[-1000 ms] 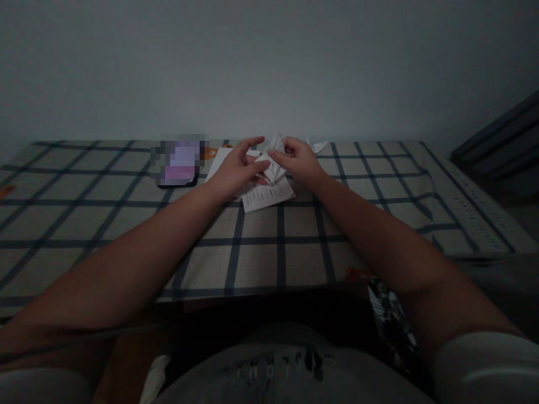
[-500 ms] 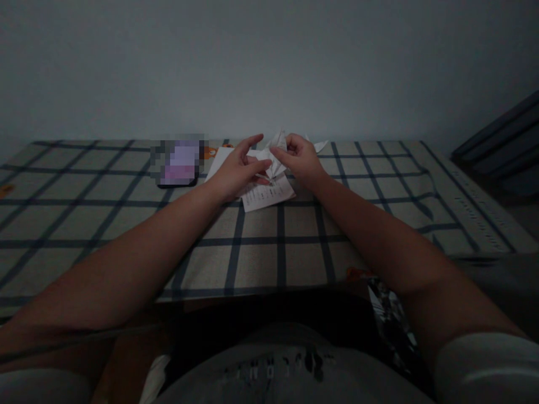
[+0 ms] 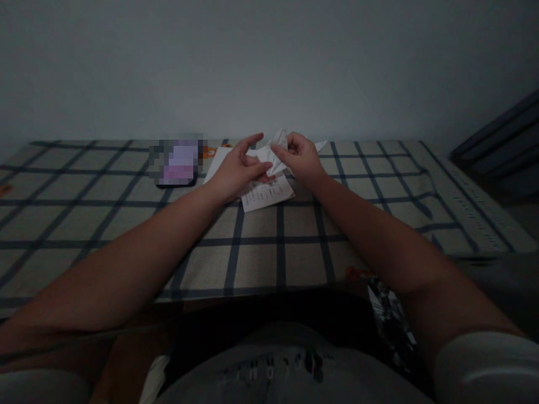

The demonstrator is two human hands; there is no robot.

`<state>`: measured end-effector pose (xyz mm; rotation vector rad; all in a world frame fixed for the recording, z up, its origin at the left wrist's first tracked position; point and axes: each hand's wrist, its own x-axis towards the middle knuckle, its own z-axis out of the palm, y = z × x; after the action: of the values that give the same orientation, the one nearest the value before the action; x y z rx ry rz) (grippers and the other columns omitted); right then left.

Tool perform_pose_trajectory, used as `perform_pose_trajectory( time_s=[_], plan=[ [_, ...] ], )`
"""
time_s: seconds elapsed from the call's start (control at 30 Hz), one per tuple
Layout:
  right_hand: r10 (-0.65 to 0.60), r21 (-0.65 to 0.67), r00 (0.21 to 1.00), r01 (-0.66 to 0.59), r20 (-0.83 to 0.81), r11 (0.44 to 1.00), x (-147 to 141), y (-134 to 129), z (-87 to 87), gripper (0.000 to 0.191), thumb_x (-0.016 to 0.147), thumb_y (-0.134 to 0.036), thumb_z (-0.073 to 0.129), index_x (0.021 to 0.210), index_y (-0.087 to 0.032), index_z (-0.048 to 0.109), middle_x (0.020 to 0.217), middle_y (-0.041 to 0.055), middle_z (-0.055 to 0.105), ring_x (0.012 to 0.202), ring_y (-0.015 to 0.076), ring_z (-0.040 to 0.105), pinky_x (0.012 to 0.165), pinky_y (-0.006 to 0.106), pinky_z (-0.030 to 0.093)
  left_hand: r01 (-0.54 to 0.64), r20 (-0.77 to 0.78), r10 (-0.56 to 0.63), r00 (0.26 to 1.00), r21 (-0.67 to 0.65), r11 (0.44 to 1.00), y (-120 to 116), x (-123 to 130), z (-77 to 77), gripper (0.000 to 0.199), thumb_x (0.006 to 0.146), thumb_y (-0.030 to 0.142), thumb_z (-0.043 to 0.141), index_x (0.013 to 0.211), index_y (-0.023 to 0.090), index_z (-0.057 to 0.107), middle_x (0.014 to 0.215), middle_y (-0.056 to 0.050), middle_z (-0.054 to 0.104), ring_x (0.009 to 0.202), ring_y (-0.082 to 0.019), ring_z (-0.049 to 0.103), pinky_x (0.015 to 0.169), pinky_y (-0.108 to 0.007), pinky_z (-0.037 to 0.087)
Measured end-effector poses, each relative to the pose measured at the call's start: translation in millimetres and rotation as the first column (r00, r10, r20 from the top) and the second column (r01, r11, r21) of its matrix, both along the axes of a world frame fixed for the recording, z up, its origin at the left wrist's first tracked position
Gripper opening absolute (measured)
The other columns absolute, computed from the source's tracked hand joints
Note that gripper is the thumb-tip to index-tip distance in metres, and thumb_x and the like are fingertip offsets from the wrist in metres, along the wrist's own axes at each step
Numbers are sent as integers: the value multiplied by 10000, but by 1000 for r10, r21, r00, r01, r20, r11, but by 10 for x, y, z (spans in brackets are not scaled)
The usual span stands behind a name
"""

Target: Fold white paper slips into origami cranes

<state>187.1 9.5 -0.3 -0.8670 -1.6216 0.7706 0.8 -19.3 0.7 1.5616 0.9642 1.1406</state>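
Observation:
A folded white paper with creased, pointed flaps is held up between both hands, over the table. My right hand pinches its right side between thumb and curled fingers. At the lower left edge of the paper, the thumb and lower fingers of my left hand close on it, while the index finger stretches out above. A white pointed piece shows behind my right hand; whether it belongs to the same paper is hidden. Under the hands lies a printed sheet, partly covered.
A checked tablecloth covers the table, which meets a plain wall. Left of my hands lies a phone-like object, its picture blurred into blocks. Another white sheet lies behind my left hand.
My left thumb and lower fingers have shifted slightly right, onto the edge of the folded paper. The paper's flaps have changed angle a little. My right hand has hardly moved.

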Motion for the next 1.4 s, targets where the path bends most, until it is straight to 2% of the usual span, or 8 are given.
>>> perform_pose_trajectory(
  time_s=[0.27, 0.5, 0.63, 0.8, 1.03, 1.17, 1.27, 1.4],
  plan=[
    [-7, 3, 999, 7, -38, 1000, 45, 128, -100, 473, 889, -648, 732, 825, -243, 497, 753, -10, 460, 759, 150, 493, 611, 275, 405, 57, 31, -54, 998, -81, 995, -21, 55, -30, 783, 886, 230, 725, 1606, 260, 417, 976, -82, 799, 767, -226, 804, 728, -351, 658],
    [-20, 19, 1000, 21, -11, 1000, 62, 157, -133, 530, 863, -718, 707, 818, -251, 459, 719, -33, 384, 677, 130, 411, 577, 273, 329, 149, 95, -138, 986, -122, 981, 16, 43, -69, 805, 877, 208, 727, 1610, 250, 399, 915, -58, 803, 754, -199, 811, 766, -328, 669],
    [-28, 10, 999, 28, -25, 1000, 58, 151, -130, 534, 849, -719, 720, 818, -251, 466, 722, -30, 395, 691, 136, 417, 586, 277, 333, 141, 103, -130, 986, -108, 984, 25, 45, -82, 800, 879, 201, 735, 1608, 242, 410, 931, -62, 808, 738, -188, 809, 781, -322, 672],
    [-22, 30, 1000, 22, -5, 999, 71, 173, -150, 508, 884, -680, 710, 810, -246, 456, 718, -36, 381, 672, 125, 403, 576, 270, 317, 131, 113, -117, 987, -129, 983, -33, 55, -16, 822, 858, 172, 754, 1606, 230, 419, 1015, -100, 812, 748, -198, 812, 770, -324, 674],
    [33, -36, 997, -36, -69, 999, 62, 176, -143, 448, 881, -578, 762, 805, -227, 494, 709, -46, 473, 660, 102, 451, 581, 237, 353, 135, 98, -124, 987, -125, 983, -116, 50, 53, 867, 849, 169, 756, 1633, 220, 388, 1012, -108, 811, 765, -206, 811, 772, -324, 663],
    [127, -132, 991, -131, -44, 983, 89, 158, -115, 373, 834, -485, 825, 833, -205, 579, 753, -29, 576, 694, 112, 518, 603, 239, 406, 91, -14, -92, 996, -94, 991, -80, 19, 6, 893, 812, 180, 780, 1629, 241, 423, 872, -52, 792, 698, -210, 787, 705, -317, 648],
    [196, -193, 980, -199, -34, 961, 92, 121, -96, 340, 810, -453, 842, 862, -195, 627, 797, -11, 634, 736, 128, 566, 630, 247, 447, -7, -97, 5, 995, -13, 1000, -14, -8, -32, 752, 821, 265, 799, 1535, 248, 563, 790, -14, 757, 607, -181, 733, 625, -291, 617],
    [252, -221, 965, -260, -67, 940, 72, 90, -90, 340, 792, -451, 849, 882, -189, 652, 829, 7, 668, 780, 149, 611, 664, 262, 491, -78, -24, 80, 997, 58, 995, 58, -16, -45, 413, 868, 336, 775, 1259, 203, 745, 909, -45, 769, 697, -169, 734, 640, -287, 618]
  ],
)
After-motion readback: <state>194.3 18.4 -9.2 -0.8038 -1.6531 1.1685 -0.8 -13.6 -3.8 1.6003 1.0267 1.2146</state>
